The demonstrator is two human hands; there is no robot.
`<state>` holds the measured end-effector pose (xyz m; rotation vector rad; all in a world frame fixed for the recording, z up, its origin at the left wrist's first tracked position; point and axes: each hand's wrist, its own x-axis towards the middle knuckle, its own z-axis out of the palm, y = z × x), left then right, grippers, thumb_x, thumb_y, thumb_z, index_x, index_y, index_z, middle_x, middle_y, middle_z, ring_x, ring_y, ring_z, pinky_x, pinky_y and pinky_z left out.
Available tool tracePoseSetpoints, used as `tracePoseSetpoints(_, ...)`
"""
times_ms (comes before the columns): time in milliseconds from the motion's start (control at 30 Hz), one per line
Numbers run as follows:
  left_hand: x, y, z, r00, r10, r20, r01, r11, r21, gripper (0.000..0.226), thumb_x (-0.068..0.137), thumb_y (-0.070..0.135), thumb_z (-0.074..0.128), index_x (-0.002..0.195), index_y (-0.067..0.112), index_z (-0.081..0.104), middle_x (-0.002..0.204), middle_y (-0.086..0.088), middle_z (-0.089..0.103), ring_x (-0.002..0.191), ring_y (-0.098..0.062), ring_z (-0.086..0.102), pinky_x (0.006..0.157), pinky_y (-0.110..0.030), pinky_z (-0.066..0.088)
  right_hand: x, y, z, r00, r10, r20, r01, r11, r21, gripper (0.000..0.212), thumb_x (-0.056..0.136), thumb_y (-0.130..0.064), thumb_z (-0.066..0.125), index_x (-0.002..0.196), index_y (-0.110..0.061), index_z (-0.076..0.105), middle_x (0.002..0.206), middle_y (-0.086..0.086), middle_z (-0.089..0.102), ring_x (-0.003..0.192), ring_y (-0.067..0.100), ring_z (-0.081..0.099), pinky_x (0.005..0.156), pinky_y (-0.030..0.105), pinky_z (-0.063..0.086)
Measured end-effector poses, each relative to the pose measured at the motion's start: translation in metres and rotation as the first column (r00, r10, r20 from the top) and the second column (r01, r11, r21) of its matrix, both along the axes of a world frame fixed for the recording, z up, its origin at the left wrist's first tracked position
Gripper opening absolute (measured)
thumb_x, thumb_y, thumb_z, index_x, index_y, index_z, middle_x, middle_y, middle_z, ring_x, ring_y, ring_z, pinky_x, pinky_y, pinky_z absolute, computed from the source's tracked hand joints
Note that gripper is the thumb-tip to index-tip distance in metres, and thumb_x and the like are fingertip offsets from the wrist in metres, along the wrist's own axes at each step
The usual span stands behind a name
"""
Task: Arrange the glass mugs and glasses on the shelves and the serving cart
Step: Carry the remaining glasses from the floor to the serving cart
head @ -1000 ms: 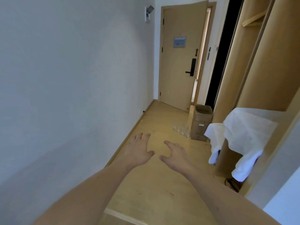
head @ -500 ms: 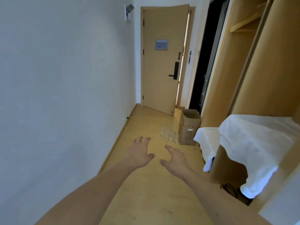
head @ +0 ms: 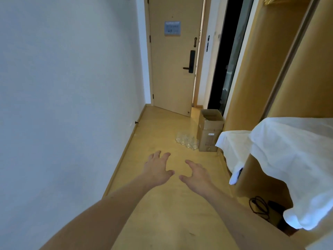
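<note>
I am holding my left hand [head: 157,168] and right hand [head: 197,175] out, fingers spread, grasping nothing; the glasses [head: 186,140] are sitting on the floor, just beside the cardboard box [head: 209,130], well apart from both hands.

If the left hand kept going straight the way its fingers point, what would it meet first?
Probably the cluster of clear glass mugs and glasses on the wooden floor. The open left hand points roughly there over bare floor, though depth is unclear.
</note>
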<state>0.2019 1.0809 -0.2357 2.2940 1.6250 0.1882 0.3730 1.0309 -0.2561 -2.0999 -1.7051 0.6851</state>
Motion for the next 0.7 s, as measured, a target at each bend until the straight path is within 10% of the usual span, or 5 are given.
tracePoseSetpoints(700, 0.154, 0.26, -0.029, 0.999, 0.03, 0.042, -0.025, 0.994, -0.109, 0.077, 0.092, 0.05, 0.063, 0.156, 0.028, 0.027, 0.164, -0.014, 0.019, 0.151, -0.031, 0.016, 0.119, -0.046, 0.028, 0.15, 0.257, -0.027, 0.997, -0.056, -0.058, 0.051, 0.996, -0.075, 0.072, 0.09, -0.05, 0.065, 0.153, -0.033, 0.036, 0.15, 0.003, 0.044, 0.138, 0.025, 0.04, 0.11, 0.04, 0.04)
